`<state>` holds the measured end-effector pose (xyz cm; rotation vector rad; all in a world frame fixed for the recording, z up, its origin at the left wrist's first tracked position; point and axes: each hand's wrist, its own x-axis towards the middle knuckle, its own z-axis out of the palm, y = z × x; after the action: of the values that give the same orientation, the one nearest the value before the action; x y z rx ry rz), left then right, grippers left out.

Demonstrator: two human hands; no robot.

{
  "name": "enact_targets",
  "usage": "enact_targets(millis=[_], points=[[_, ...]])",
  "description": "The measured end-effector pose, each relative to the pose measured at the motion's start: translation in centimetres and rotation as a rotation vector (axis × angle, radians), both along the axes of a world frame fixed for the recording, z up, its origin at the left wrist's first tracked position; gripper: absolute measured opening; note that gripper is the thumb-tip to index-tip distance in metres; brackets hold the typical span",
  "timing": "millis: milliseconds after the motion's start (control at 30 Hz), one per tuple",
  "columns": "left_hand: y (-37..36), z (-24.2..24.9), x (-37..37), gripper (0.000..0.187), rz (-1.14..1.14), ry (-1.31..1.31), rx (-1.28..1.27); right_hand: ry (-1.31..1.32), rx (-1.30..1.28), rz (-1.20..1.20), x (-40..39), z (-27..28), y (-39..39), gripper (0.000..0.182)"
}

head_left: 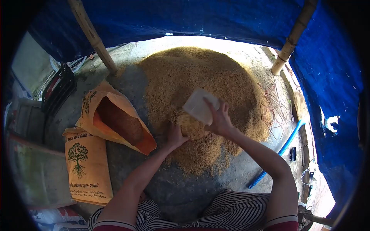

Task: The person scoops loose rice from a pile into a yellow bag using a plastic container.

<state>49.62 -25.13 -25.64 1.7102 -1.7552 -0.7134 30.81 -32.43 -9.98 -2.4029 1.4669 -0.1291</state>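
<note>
My right hand (221, 118) grips a translucent plastic container (201, 104) by its side, fingers and thumb spread over the wall. The container is tilted, its lower edge right at the loose, golden-brown rice husks. These lie in a wide pile (200, 69) on the concrete floor. My left hand (176, 138) is open at the near left slope of the pile, thumb stretched out and fingertips partly hidden in the husks. Lighter husks (191, 126) show between the hand and the container. Left of my left hand, an orange paper sack (110, 92) lies with its mouth open towards me.
A second orange sack (88, 169) with a tree print lies at the left. Farther off are a dark crate (58, 88) and a bamboo pole (94, 38). A blue hose (276, 156) and thin reddish strands (275, 107) lie at the right. Blue tarps (185, 17) hang around.
</note>
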Motion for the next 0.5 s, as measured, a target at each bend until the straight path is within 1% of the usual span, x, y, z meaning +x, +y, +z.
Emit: enact_targets(millis=[33, 67, 100, 133, 200, 233, 267, 300, 333, 367, 400, 433, 467, 500], points=[[-0.1, 0.5, -0.3, 0.102, 0.007, 0.000, 0.001, -0.053, -0.014, -0.053, -0.3, 0.3, -1.0, 0.104], [-0.3, 0.9, -0.9, 0.097, -0.019, -0.005, -0.051, -0.053, -0.012, -0.048, -0.5, 0.3, -2.1, 0.104], [-0.6, 1.2, -1.2, 0.091, -0.049, -0.010, -0.105, -0.087, -0.127, -0.066, -0.8, 0.1, -3.4, 0.103], [-1.2, 1.0, -1.0, 0.091, -0.052, -0.010, -0.108, -0.120, -0.245, -0.087, -0.8, 0.6, -4.4, 0.102], [-2.8, 0.6, -0.2, 0.087, 0.158, 0.131, -0.167, -0.092, -0.244, -0.112, 1.0, 1.4, -6.4, 0.102], [-3.2, 0.4, 0.3, 0.087, 0.151, 0.127, -0.173, -0.065, -0.236, -0.132, 2.4, 1.9, -7.0, 0.101], [-3.6, 0.2, 0.9, 0.092, 0.330, 0.082, -0.112, -0.071, -0.240, -0.138, 3.7, 1.7, -7.8, 0.101], [-3.9, 0.0, 1.5, 0.097, 0.509, 0.035, -0.047, -0.007, -0.284, -0.071, 5.1, 0.9, -8.5, 0.101], [-4.1, 0.1, 2.1, 0.097, 0.504, 0.027, -0.047, 0.058, -0.326, -0.002, 6.1, 0.0, -9.0, 0.101], [-4.2, 0.0, 2.8, 0.103, 0.593, 0.117, 0.084, 0.051, -0.322, -0.005, 6.7, -1.1, -9.0, 0.101], [-4.0, -0.2, 3.6, 0.109, 0.685, 0.207, 0.219, 0.121, -0.403, 0.127, 7.3, -2.4, -8.6, 0.100], [-4.0, -2.2, 4.8, 0.109, 0.690, 0.200, 0.224, 0.190, -0.482, 0.262, 7.8, -3.3, -7.8, 0.099], [-4.0, -4.5, 5.9, 0.111, 0.669, 0.123, 0.243, 0.186, -0.474, 0.265, 8.3, -4.3, -6.8, 0.099], [-4.0, -6.0, 6.5, 0.114, 0.643, 0.050, 0.258, 0.193, -0.524, 0.340, 8.4, -5.0, -5.6, 0.098]])
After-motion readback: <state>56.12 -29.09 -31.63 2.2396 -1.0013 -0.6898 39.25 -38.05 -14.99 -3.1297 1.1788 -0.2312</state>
